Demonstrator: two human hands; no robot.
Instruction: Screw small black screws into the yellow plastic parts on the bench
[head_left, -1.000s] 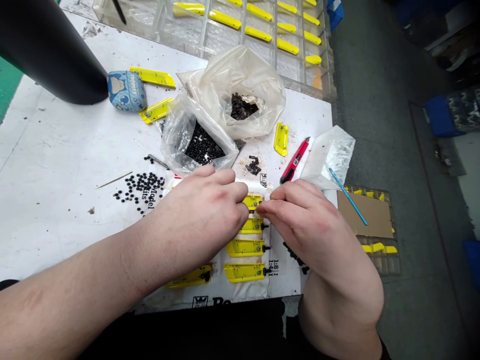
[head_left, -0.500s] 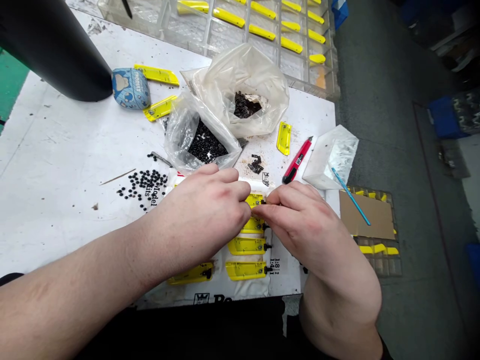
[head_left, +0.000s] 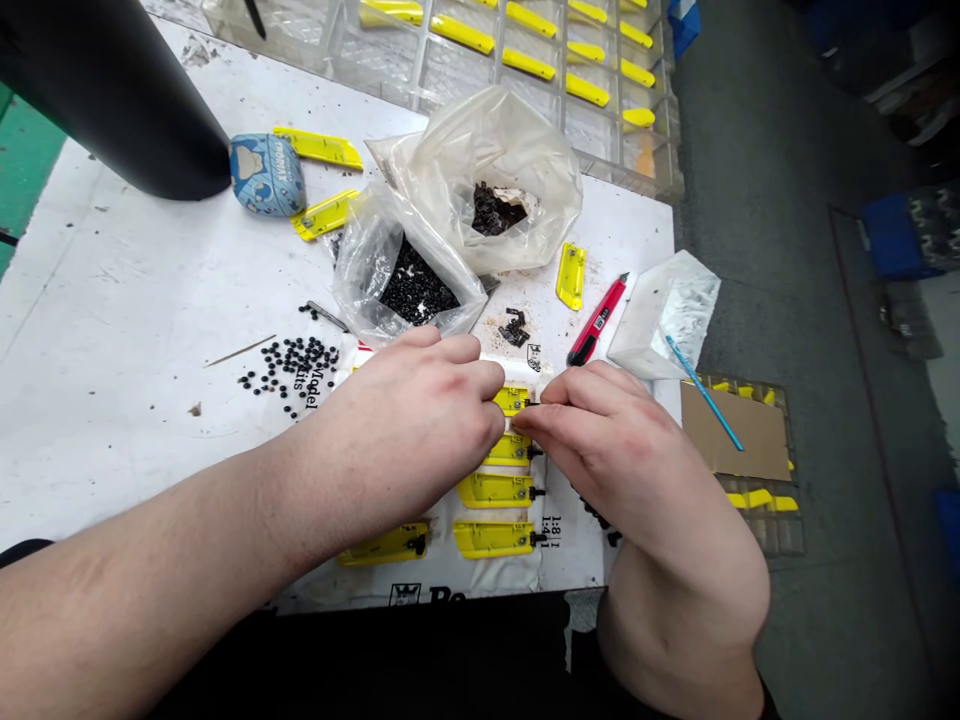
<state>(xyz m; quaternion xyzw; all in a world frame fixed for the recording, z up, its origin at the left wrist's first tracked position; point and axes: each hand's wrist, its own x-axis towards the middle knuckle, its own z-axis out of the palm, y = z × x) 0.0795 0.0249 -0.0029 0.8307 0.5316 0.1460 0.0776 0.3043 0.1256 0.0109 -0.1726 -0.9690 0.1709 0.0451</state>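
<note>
Yellow part point(head_left: 513, 401), between left and right fingers point(head_left: 559, 422)

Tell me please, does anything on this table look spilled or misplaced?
Perhaps: small black beads lie scattered on the white tabletop, outside the smaller bag holding similar ones. A few dark pieces also lie loose near the larger bag. Whether spilled or laid out, I cannot tell.

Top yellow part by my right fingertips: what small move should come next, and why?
Perhaps press the black piece at the right end of the top yellow part: the right hand's fingertips are beside it, and the lower yellow parts carry similar pieces. Its seating is unclear.
</note>
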